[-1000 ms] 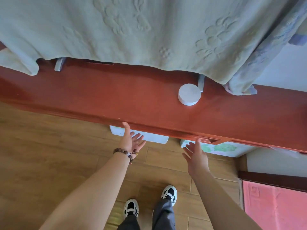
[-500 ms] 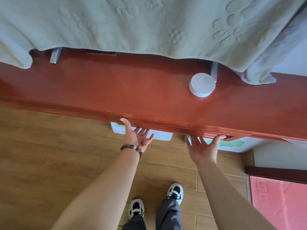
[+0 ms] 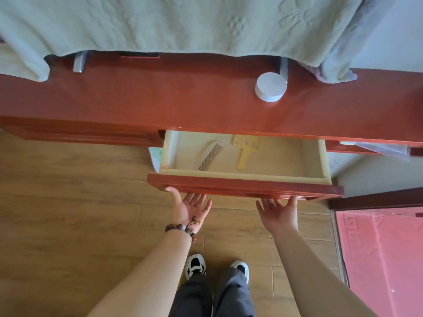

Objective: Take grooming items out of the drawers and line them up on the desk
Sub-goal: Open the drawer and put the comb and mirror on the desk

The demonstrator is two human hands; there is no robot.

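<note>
I see the drawer pulled out from under the red desk. My left hand is palm up under the drawer's front edge, thumb against the left end of the front panel, fingers spread and reaching under it; whether they hook the underside I cannot tell. My right hand is also palm up under the front edge further right, thumb touching the panel, fingers spread and loose. Neither hand has anything closed in it.

Inside the drawer lie a comb, set at a slant left of centre, and just to its right a yellow hand mirror, handle toward me, its head partly under the desk edge. It has small purple marks, but I can read no writing or brand anywhere.

On the desk stands a white round puck, near the back right. A pale green blanket hangs over the desk's far edge.
</note>
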